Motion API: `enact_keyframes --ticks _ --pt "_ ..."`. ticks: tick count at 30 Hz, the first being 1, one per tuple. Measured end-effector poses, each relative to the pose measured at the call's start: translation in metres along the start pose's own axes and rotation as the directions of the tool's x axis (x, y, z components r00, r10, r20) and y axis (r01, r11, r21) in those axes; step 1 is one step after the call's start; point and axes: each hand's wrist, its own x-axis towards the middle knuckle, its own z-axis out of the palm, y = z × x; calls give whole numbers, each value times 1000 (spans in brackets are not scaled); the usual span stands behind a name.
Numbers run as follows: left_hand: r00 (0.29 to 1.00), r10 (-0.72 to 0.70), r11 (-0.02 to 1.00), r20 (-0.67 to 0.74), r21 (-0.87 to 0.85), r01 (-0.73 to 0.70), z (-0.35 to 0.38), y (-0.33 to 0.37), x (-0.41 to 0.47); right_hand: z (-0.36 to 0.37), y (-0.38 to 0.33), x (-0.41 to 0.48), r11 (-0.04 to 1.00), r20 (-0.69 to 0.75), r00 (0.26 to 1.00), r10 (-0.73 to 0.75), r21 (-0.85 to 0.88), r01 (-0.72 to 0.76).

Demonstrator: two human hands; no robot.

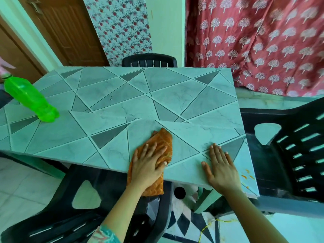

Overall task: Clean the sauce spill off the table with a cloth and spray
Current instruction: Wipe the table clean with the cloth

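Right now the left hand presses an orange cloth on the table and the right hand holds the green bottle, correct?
Not quite. In the head view the right hand holds nothing: it lies flat on the table, and the green bottle stands apart at the far left. The left hand does press the orange cloth.

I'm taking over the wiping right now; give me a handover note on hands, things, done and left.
Left hand presses flat on the orange cloth at the near edge of the table; cloth partly overhangs.
Right hand lies flat on the table, empty.
Green bottle stands far left.
Orange sauce smears sit by the near right corner, beyond the right hand, unwiped.
Left: take the cloth there and wipe.
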Motion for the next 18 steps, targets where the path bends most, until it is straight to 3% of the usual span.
enact_keyframes --ticks 4,8,15,18 --pt "963 -269 960 28 -70 270 -9 -45 7 -1 3 0 999 18 1000 -19 35 19" --pt "928 -365 922 70 -109 371 -18 -17 32 -5 18 -7 994 54 994 -91 63 87" --pt "996 -55 996 71 -61 60 -2 129 12 -17 64 -31 991 35 991 -132 -15 132" --pt "997 20 1000 68 -6 -20 8 143 -13 -15 81 -38 996 -2 997 -76 -36 76"
